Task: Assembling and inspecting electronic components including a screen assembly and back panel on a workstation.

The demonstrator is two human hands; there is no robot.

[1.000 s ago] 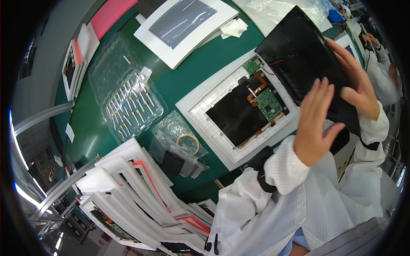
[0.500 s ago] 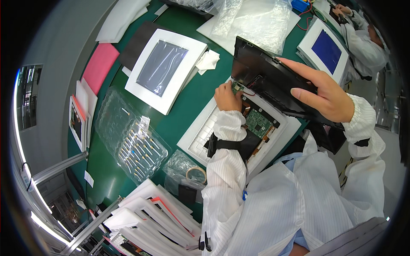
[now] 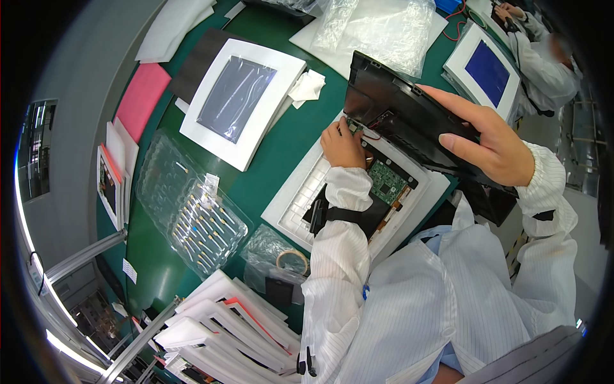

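My right hand [image 3: 489, 141] grips the edge of a black plastic cover [image 3: 409, 118], thumb on its inner face and fingers behind. The cover is tilted up over an opened device lying in a white foam frame [image 3: 288, 205]. A green circuit board [image 3: 385, 179] shows inside the device. My left hand [image 3: 343, 147] reaches in under the cover's far left end, fingers bent together at a small green board [image 3: 355, 125]. A thin red wire runs close by. Whatever the left fingertips pinch is hidden.
On the green table to the left lie a white-framed screen [image 3: 238, 99] and a clear blister tray [image 3: 208, 230] of small cables. A tape roll [image 3: 292, 262] and several foam-packed panels [image 3: 224, 329] are nearer. Bubble wrap [image 3: 384, 32] lies at the back; a co-worker [image 3: 543, 67] works at far right.
The left fingers have shifted slightly at the small board. My right hand still holds the cover up at almost the same tilt. The whole view has moved a little.
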